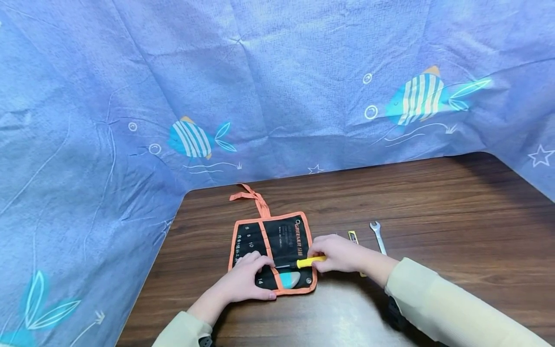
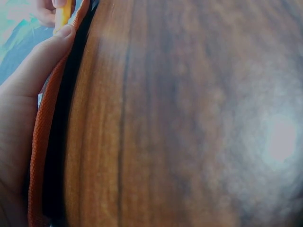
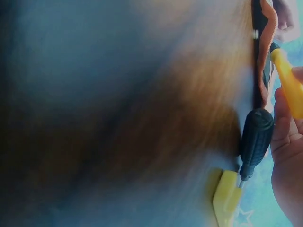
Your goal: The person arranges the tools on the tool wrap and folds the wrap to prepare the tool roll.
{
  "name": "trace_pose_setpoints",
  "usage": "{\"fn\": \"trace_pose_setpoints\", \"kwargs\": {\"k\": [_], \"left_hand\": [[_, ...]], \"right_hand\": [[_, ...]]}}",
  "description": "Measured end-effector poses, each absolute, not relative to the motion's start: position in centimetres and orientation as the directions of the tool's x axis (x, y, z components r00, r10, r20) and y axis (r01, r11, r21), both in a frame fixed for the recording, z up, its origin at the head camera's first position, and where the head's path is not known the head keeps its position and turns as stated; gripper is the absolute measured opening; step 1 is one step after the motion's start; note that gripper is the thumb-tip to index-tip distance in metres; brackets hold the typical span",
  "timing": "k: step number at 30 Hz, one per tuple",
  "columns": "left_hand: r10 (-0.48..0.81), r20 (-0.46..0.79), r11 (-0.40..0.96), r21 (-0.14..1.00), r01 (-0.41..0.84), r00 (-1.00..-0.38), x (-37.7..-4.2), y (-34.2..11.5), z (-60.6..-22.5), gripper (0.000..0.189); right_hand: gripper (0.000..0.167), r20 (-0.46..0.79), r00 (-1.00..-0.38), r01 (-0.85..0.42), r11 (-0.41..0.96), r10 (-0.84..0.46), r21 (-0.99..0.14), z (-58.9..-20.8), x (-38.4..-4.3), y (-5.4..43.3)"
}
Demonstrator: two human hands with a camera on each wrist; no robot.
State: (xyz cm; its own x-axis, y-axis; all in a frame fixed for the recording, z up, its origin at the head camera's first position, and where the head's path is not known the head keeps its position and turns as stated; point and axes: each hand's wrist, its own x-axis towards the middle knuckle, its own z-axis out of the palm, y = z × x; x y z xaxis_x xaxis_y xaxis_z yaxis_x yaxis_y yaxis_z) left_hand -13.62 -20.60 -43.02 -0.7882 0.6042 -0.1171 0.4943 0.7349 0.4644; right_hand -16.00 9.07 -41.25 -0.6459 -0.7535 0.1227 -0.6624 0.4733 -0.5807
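One black tool pouch point(image 1: 284, 241), edged in orange, lies open on the table point(image 1: 433, 202), and the left hand point(image 1: 246, 280) rests on it, thumb and forefinger wide apart. The right hand point(image 1: 337, 253) pinches a yellow-handled screwdriver point(image 1: 310, 261), its shaft over the pouch toward the left forefinger; I can't tell whether the tip is inside a pocket. Just beside the shaft, a teal-and-grey thing point(image 1: 288, 280) shows at the pouch. Near the right hand lie a black-handled screwdriver point(image 3: 257, 137) and a wrench point(image 1: 378, 235).

Table point(image 1: 455, 212): glossy wood. Pouch point(image 1: 284, 241): matt cloth, woven edging point(image 2: 44, 125). Yellow handle point(image 1: 307, 262): smooth plastic. Wrench point(image 1: 378, 235): shiny metal.
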Motion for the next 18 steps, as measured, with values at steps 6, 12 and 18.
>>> {"fn": "trace_pose_setpoints", "kwargs": {"k": [6,12,18], "left_hand": [[0.603,-0.124,0.737,0.466,0.490,-0.788,-13.59,-20.52,-42.96,0.063],[0.602,-0.130,0.739,0.465,0.487,-0.788,-13.53,-20.43,-42.91,0.064],[0.600,-0.122,0.738,0.467,0.487,-0.791,-13.53,-20.46,-42.80,0.064]], "right_hand": [[0.008,0.099,-0.657,-0.640,0.484,-0.748,-0.596,-41.31,-16.15,9.24],[0.012,0.085,-0.659,-0.632,0.489,-0.747,-0.602,-41.29,-16.35,9.24],[0.012,0.094,-0.659,-0.641,0.492,-0.746,-0.590,-41.33,-16.52,9.18]]}}
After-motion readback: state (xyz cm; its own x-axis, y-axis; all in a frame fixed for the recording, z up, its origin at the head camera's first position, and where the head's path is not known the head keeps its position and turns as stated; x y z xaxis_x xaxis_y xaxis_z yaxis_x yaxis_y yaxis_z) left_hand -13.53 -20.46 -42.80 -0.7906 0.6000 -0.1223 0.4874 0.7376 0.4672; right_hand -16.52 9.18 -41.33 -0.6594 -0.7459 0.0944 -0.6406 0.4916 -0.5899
